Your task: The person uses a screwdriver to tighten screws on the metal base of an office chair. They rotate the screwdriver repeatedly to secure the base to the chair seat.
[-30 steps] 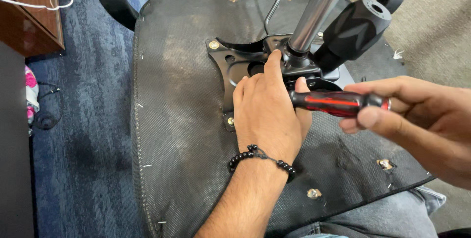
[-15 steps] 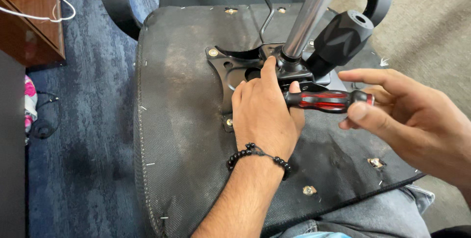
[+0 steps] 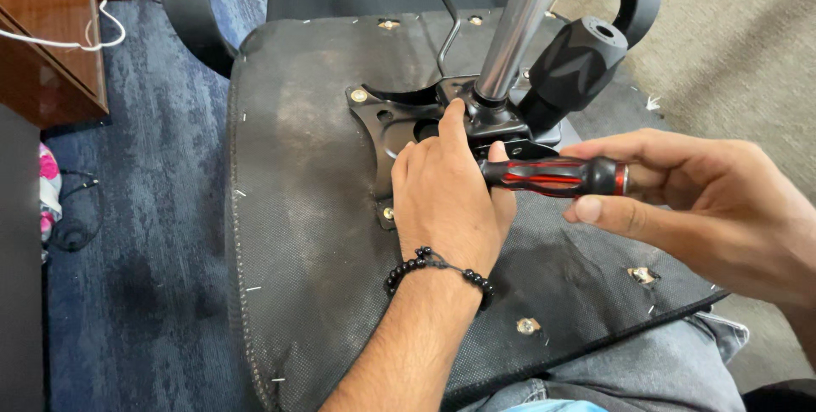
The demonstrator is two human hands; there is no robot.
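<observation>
While the chair lies upside down across the person's lap, jeans (image 3: 646,378) showing at the bottom edge, the left hand (image 3: 446,200) w/ a black bead bracelet (image 3: 438,268) on the wrist is planted on the black metal seat plate (image 3: 399,123), fingers curled down around the front end of the screwdriver (image 3: 552,176), so the tip and whatever it's seated in are hidden, can't tell which fastener. Right hand (image 3: 680,200) is wrapped loosely round the red and black handle, thumb underneath, fingers on top, a turning grip imo, handle lying roughly level and pointing left toward the plate. So the step looks like working a fastener on the plate near the base of the chrome gas cylinder (image 3: 518,30). Next move prob needs the tip kept seated w/ the left hand steadying, some push along the shaft, then a regrip to turn again. Counts: 1 screwdriver, 1 bracelet, 1 plate, 1 cylinder, 1 black knob (image 3: 574,64) just right of the cylinder, 1 thin bent lever rod (image 3: 446,21). On the plate I count 2 brass-looking bolts (image 3: 358,95), upper left and lower left corner. On the black fabric underside of the seat (image 3: 289,208) there are 4 empty brass inserts, 2 near, 2 at the far edge. Beyond that, a curved armrest (image 3: 183,4), blue carpet (image 3: 136,234), a wooden cabinet w/ 1 white cable (image 3: 68,42).
</observation>
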